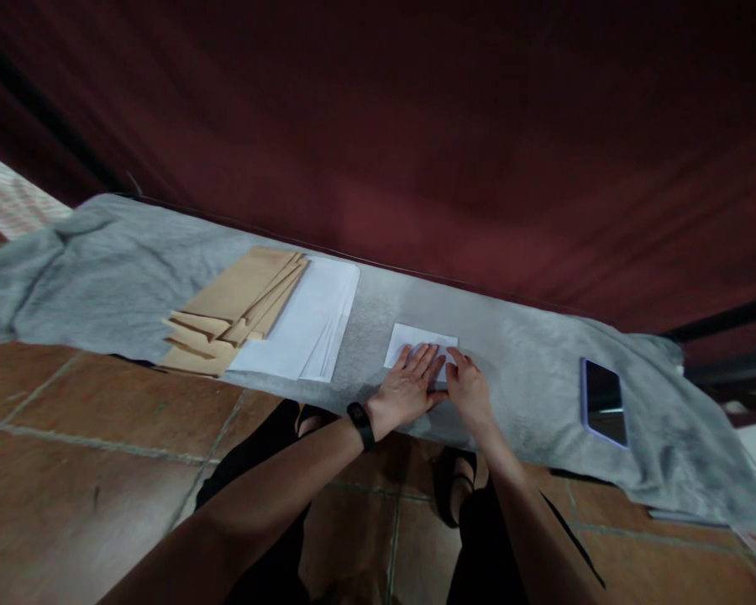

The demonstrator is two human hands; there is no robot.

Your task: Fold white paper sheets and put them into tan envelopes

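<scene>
A folded sheet of white paper (409, 336) lies on the grey cloth in front of me. My left hand (411, 388), with a black band on its wrist, rests flat on the paper with fingers stretched out. Beside it, my right hand (467, 385) has its fingers bent and closed at the paper's right edge; part of the paper is hidden beneath both hands. To the left, several brown paper envelopes (243, 290) are piled partly over a stack of white sheets (321, 315).
A grey cloth (522, 361) covers the long narrow bench, wrinkled at both ends. A phone with a purple case (605, 402) lies at the right. Dark red fabric (391, 151) hangs along the far side. My feet are on brown floor tiles (101, 479) below.
</scene>
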